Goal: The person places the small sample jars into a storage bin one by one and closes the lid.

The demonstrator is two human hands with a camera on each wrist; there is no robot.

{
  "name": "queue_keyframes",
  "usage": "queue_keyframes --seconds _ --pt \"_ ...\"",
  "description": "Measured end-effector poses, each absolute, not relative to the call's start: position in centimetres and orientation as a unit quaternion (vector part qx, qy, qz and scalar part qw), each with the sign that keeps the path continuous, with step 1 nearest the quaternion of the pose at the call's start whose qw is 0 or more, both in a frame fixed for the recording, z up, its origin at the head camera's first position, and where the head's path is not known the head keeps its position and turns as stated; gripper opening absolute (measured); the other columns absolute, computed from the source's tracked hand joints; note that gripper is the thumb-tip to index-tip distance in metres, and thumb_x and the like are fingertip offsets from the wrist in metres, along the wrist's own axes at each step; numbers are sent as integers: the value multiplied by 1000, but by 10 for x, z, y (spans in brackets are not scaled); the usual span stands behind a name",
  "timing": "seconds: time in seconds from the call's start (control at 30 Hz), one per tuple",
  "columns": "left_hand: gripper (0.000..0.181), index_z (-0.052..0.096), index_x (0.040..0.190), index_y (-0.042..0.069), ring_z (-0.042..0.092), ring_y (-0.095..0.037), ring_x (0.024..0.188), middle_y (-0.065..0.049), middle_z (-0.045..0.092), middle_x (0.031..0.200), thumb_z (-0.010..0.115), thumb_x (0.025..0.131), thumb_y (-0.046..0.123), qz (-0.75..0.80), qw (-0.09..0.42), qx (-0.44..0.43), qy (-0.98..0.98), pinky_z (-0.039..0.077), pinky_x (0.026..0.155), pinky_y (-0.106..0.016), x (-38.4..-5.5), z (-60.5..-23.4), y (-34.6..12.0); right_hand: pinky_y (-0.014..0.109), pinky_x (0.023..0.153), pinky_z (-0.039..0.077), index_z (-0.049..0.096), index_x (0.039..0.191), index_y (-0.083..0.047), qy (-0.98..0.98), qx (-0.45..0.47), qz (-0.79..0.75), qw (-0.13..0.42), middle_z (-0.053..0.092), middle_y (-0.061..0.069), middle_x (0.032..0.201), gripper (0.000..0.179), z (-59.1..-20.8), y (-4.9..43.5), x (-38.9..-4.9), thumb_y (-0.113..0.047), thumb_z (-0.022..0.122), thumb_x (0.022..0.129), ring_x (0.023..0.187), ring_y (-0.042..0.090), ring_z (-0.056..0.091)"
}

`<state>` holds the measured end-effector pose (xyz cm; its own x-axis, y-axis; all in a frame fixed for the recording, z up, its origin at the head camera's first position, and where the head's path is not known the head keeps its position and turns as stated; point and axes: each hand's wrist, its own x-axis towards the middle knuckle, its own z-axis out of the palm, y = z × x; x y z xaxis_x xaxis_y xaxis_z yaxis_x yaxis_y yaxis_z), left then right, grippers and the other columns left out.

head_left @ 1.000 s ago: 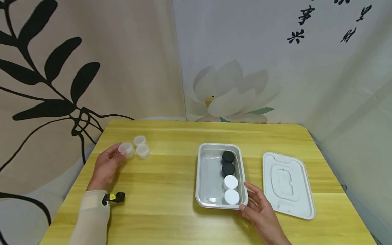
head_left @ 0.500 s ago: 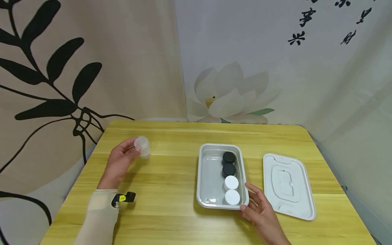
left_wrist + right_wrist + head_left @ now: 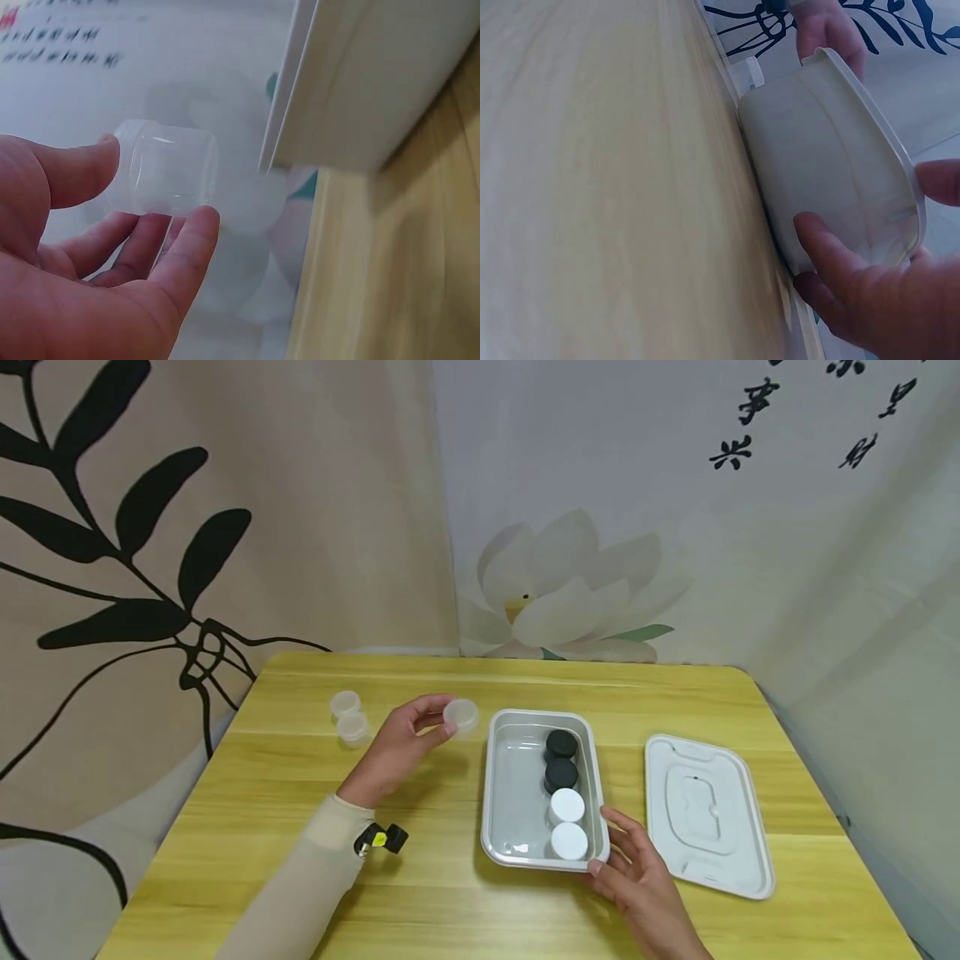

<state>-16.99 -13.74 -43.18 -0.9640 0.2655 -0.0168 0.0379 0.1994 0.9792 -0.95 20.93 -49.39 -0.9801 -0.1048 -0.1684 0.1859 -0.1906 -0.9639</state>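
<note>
My left hand (image 3: 397,745) pinches a small clear plastic jar (image 3: 461,716) between thumb and fingers, just left of the white tray (image 3: 498,852). In the left wrist view the jar (image 3: 172,166) is see-through and lies sideways to the camera. The right hand (image 3: 637,877) grips the tray's near right corner, thumb at the rim and fingers along the outer wall; the right wrist view shows the tray wall (image 3: 817,157) from outside. Inside, along the right side, stand two black-lidded jars (image 3: 561,758) and two white-lidded jars (image 3: 567,824) in a row.
Two more clear jars (image 3: 351,718) stand together at the back left of the wooden table (image 3: 420,893). A white lid (image 3: 705,818) lies flat to the right of the tray. A printed curtain (image 3: 360,510) hangs behind the table.
My left hand took up one clear jar at the left, carried it past the other two and over to the tray's left side. The right hand and tray stayed put.
</note>
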Motion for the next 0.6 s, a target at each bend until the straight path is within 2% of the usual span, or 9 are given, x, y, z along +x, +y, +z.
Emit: queue_keyframes --seconds 0.2,0.4,0.6 --pt "44 61 145 13 61 -28 135 -6 66 141 72 103 19 596 110 130 784 56 106 -41 -177 -431 -105 41 94 63 33 161 -13 634 47 -766 98 52 6 150 74 -493 208 -10 3 67 97 125 14 65" --pt "43 61 145 13 62 -28 135 -6 65 141 71 103 19 571 118 156 797 55 110 -44 -184 -434 -82 41 95 62 32 162 -14 640 51 -759 108 47 12 152 75 -492 209 -12 0 68 98 126 13 64" --pt "45 60 146 15 61 -26 134 -4 66 141 71 103 22 539 119 136 823 55 109 -46 -184 -432 -60 41 94 62 33 161 -14 637 47 -762 101 49 11 150 74 -493 208 -11 2 68 97 124 14 65"
